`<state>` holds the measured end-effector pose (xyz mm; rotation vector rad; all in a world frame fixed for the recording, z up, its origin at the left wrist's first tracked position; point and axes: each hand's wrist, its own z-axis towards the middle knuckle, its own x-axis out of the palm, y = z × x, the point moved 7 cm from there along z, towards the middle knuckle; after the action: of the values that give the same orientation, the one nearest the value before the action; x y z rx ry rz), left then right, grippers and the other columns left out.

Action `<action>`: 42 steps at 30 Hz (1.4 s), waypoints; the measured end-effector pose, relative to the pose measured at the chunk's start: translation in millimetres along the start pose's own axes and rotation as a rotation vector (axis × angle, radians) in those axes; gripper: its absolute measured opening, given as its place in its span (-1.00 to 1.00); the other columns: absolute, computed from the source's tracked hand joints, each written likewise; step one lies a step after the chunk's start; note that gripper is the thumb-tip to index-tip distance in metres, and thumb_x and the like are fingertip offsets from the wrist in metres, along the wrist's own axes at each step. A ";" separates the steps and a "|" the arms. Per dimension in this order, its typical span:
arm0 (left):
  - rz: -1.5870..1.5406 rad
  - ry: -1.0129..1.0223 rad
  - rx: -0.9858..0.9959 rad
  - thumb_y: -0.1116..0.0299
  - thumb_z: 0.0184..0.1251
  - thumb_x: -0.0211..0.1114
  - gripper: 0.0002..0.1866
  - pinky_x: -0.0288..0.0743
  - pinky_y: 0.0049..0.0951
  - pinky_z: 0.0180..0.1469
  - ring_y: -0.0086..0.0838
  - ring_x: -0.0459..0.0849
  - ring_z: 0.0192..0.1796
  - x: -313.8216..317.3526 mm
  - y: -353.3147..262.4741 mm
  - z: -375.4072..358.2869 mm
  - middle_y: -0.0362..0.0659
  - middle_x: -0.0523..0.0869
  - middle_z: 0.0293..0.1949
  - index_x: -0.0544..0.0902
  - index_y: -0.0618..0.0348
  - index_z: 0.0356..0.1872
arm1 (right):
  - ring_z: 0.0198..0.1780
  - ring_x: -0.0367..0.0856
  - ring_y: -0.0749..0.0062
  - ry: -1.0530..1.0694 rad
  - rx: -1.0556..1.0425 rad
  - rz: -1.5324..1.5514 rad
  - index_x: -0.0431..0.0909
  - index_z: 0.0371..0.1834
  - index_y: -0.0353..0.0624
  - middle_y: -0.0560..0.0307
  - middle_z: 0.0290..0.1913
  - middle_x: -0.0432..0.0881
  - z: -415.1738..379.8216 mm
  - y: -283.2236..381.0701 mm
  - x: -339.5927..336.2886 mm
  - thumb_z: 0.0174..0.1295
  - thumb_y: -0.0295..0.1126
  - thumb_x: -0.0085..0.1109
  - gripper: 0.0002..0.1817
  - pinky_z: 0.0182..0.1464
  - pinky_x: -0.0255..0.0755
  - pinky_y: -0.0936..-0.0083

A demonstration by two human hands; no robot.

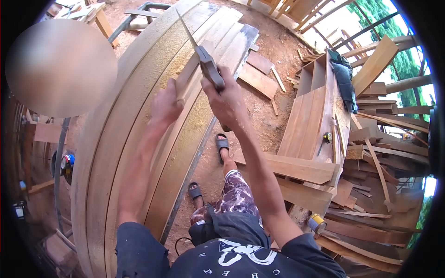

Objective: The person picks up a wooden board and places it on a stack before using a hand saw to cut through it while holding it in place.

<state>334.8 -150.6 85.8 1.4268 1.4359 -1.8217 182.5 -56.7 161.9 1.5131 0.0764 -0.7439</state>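
Big curved stack of boards (125, 139) fills the left half here, long pale timbers bent in an arc, their tops rough and dusted with sawdust, running from near the person's body up and away toward the top of the view. A dark metal edge follows the stack's right side down to the red dirt ground (273, 51), which is littered with offcuts.

Over on the right, a workbench (310, 116) of reddish planks, smooth and flat, with a heap of scrap wood (371, 194) around it, a dark cloth (345, 78) draped on top and a small tape measure (327, 137) lying on the planks.

Now the hands. The left hand (164, 106) is wrapped shut around a narrow wooden strip (190, 69) that lies on the stack, its long axis pointing up and to the right, away from the body. The right hand (227, 99) is just beside it, clenched on the dark handle of a hand saw (204, 60); the thin blade slants up and to the left beyond the fist, crossing over the strip. So the strip sits right between both hands, with the left one on it and the saw meeting it just above.

Down low: sandalled feet and a small tin (317, 223).
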 end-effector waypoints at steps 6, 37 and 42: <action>-0.060 -0.134 0.304 0.37 0.29 0.26 -0.47 0.48 0.19 -0.17 0.24 0.68 -0.16 50.3 40.8 19.4 0.21 0.72 -0.25 0.43 0.21 0.30 | -0.04 0.68 -0.38 -0.066 -0.012 0.092 0.30 0.39 -0.17 -0.43 -0.15 0.69 -13.9 -9.6 1.5 0.43 -0.10 0.19 -0.41 -0.03 0.53 -0.04; -0.020 0.053 -0.061 0.31 0.26 0.33 -0.56 0.59 0.17 0.07 0.27 0.73 -0.04 10.4 3.8 -2.4 0.32 0.75 -0.17 0.47 0.28 0.10 | -0.39 0.68 0.00 -0.090 0.049 0.042 0.35 0.41 -0.12 -0.26 -0.43 0.61 -11.8 -2.0 2.7 0.44 -0.31 0.13 -0.50 -0.28 0.51 0.16; -0.019 0.024 -0.053 0.25 0.27 0.37 -0.54 0.59 0.15 0.09 0.23 0.74 -0.02 -0.4 -1.2 -1.1 0.32 0.75 -0.17 0.49 0.33 0.07 | -0.26 0.76 0.11 -0.052 0.090 0.089 0.27 0.50 -0.30 -0.14 -0.12 0.72 -216.3 -15.3 -51.3 0.34 -0.53 0.20 -0.35 -0.15 0.61 0.32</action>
<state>334.6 -149.3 86.8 1.4183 1.5037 -1.7698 220.8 162.6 151.9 1.5714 -0.0640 -0.7227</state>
